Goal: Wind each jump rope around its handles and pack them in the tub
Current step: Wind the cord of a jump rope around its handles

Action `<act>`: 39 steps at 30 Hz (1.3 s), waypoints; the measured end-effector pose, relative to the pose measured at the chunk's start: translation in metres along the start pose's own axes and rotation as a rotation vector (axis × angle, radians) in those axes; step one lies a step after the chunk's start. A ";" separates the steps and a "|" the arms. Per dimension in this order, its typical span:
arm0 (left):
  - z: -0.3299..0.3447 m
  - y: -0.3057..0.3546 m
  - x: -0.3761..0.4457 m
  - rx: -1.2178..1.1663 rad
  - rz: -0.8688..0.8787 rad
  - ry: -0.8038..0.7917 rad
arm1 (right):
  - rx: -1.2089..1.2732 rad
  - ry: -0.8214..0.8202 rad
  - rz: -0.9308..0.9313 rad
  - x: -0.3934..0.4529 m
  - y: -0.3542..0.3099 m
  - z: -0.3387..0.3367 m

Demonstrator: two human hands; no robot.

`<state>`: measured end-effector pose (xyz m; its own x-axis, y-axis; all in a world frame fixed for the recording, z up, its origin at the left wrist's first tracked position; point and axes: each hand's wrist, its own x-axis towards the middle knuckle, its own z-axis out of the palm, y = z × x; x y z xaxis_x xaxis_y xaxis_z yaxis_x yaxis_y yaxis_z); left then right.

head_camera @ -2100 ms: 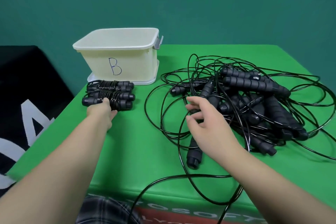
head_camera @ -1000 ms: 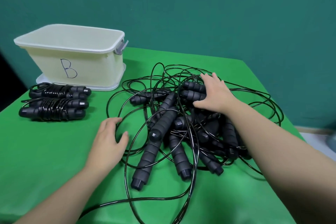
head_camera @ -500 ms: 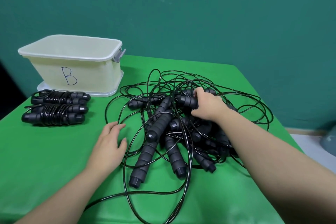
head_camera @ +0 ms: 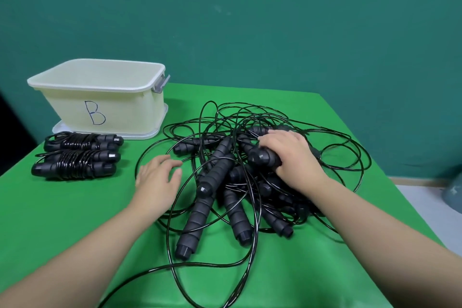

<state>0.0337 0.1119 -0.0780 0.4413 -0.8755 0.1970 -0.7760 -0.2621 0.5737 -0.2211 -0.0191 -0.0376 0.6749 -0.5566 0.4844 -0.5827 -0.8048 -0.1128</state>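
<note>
A tangled heap of black jump ropes (head_camera: 232,182) with several ribbed handles lies in the middle of the green table. My right hand (head_camera: 292,155) grips one black handle (head_camera: 262,157) near the top of the heap. My left hand (head_camera: 157,180) hovers flat with relaxed fingers at the heap's left edge, holding nothing. Two wound rope bundles (head_camera: 77,155) lie side by side at the left. Behind them stands the cream tub (head_camera: 125,112) marked "B", on its lid.
The green table (head_camera: 62,220) ends close at the left, right and front edges. A loose cord loop (head_camera: 212,262) runs toward the front edge. A teal wall rises behind. A grey object (head_camera: 453,190) sits on the floor at the right.
My right hand moved onto the heap and closed round a handle, drawing it slightly toward me. My left hand left the wound bundles and came to the heap's left edge.
</note>
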 end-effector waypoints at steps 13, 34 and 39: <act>0.009 0.115 0.013 -0.460 0.057 -0.441 | -0.035 0.230 -0.404 -0.032 -0.037 0.006; 0.018 0.122 -0.030 -0.592 -0.021 -0.498 | 0.592 -0.078 0.312 -0.074 -0.055 -0.041; 0.002 0.125 -0.037 -0.893 -0.005 -0.411 | 0.692 -0.150 0.340 -0.069 -0.077 -0.053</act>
<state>-0.0808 0.1105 -0.0151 0.1212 -0.9926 -0.0019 -0.0737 -0.0109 0.9972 -0.2469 0.0921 -0.0169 0.5924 -0.7778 0.2099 -0.3867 -0.5031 -0.7729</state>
